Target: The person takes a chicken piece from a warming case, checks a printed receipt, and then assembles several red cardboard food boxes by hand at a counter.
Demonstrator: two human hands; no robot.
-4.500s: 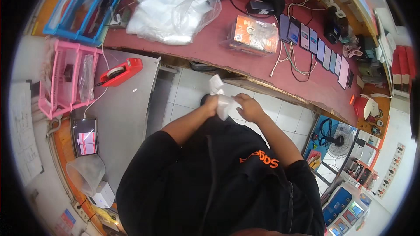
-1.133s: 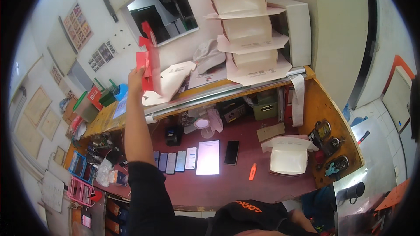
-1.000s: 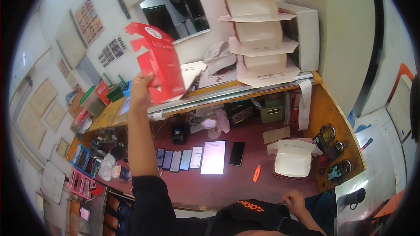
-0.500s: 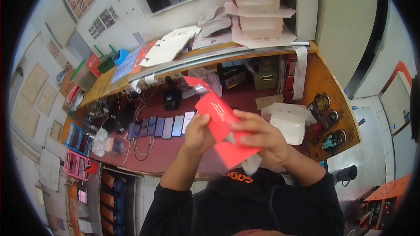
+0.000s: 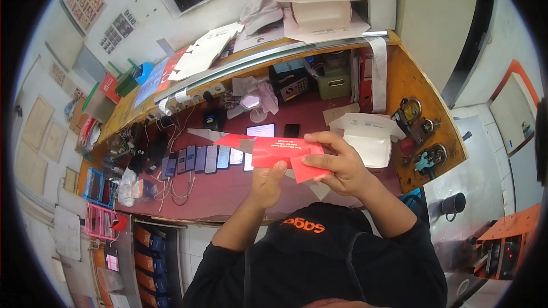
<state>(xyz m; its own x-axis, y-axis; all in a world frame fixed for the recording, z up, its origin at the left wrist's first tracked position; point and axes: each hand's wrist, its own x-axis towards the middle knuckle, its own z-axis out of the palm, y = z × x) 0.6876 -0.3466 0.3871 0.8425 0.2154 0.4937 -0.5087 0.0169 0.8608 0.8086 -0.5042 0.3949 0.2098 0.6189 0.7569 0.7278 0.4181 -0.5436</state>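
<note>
White print marks the red carton [image 5: 271, 157], orange lettering the black top [image 5: 319, 256]. Over the counter [image 5: 220, 198], fingers of the left hand [image 5: 264, 188] pinch the carton's near edge; the right hand's [image 5: 348, 168] grip its right end.

Centre-left of frame: row of smartphones [image 5: 210, 158] lying side by side on maroon desktop [image 5: 222, 201], white charging cables [image 5: 189, 182] near their left end. Far left, lower half: blue plastic rack [image 5: 97, 187], just above a pink plastic rack [image 5: 100, 221]. Upper centre: grey cap [image 5: 264, 14] on wooden ledge [image 5: 124, 120]. Right of upper centre: olive-green box [image 5: 334, 86], left of hanging white paper strip [image 5: 379, 74]. Lower right: dark mug [image 5: 452, 204] on metal table [image 5: 439, 236]
</note>
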